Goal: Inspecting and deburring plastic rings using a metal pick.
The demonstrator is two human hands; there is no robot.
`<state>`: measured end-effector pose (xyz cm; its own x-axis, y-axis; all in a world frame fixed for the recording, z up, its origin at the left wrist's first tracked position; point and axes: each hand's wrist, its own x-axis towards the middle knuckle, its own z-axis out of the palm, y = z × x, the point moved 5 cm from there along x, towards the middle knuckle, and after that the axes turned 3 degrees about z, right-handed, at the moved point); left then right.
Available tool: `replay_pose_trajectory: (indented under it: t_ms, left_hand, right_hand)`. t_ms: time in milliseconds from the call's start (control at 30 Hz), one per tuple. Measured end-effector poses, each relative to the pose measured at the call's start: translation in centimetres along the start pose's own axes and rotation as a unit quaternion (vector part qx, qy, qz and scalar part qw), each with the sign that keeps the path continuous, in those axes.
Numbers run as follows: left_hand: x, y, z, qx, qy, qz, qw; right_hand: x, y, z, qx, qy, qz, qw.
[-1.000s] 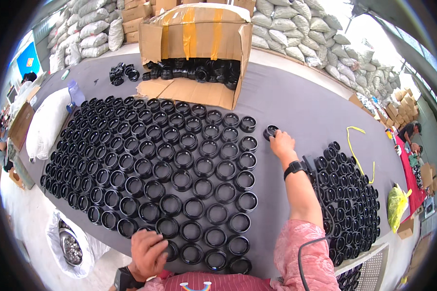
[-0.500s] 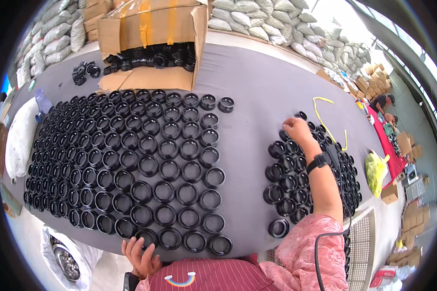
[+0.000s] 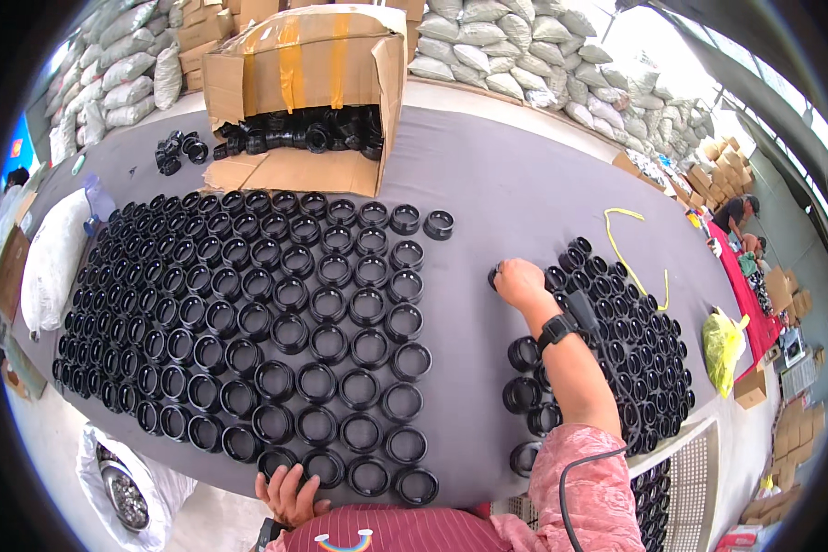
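My right hand (image 3: 522,283) is closed on a black plastic ring (image 3: 494,277), held at the far left corner of the right-hand group of rings (image 3: 621,336). Most of the held ring is hidden behind my fingers. At the table's front edge rests my left hand (image 3: 293,497), fingers slightly bent and apart, its fingertips by a black ring (image 3: 276,459) in the front row. That ring belongs to a large block of black rings (image 3: 329,340), set out in rows with their round openings up, which covers the left half of the table.
Behind the rows stands an open cardboard box (image 3: 304,78) full of black parts, with a few loose black parts (image 3: 180,150) beside it. A yellow strap (image 3: 624,248) and a yellow plastic bag (image 3: 724,345) lie at the right. A white bag (image 3: 53,262) sits at the left edge.
My right hand has moved left and nearer, from over the right-hand group to its left side, and now holds a black ring. My left hand stays by the front row; the whole view has shifted slightly.
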<state>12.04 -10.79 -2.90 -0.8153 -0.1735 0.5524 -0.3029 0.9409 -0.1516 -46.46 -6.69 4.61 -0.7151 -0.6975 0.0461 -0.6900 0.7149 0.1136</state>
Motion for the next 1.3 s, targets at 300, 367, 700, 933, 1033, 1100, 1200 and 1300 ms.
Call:
replay_pose_trajectory:
  t_ms: [300,367,700,933,1033,1100,1200,1300]
  left_hand:
    - [-0.4,0.1,0.3,0.045,0.042,0.017,0.998]
    - [0.1,-0.1,0.2,0.033,0.065,0.007,0.997]
    - [0.0,0.0,-0.4,0.032,-0.04,0.01,0.999]
    - [0.1,0.0,-0.4,-0.027,-0.036,-0.028,0.999]
    - [0.2,0.0,-0.5,-0.045,-0.04,-0.033,0.998]
    - [0.3,0.2,-0.4,-0.037,-0.031,-0.037,0.998]
    - [-0.1,0.1,0.0,-0.02,-0.01,-0.024,0.999]
    - [0.4,-0.1,0.1,0.027,0.006,0.028,0.999]
  right_hand:
    - [7.8,-3.1,0.1,0.114,0.058,0.022,0.992]
    - [7.3,-2.0,-0.9,0.213,0.16,0.034,0.963]
    - [-9.3,5.4,-5.7,0.167,-0.079,-0.055,0.981]
    - [-15.5,6.9,-4.5,0.088,-0.051,0.024,0.995]
    - [-15.8,4.8,-3.8,0.065,-0.039,0.04,0.996]
    - [-14.5,4.3,-2.4,0.036,-0.061,0.08,0.994]
    - [-11.7,2.9,-2.1,0.058,-0.047,0.085,0.994]
    - [-8.0,1.2,-1.2,0.107,-0.014,0.077,0.991]
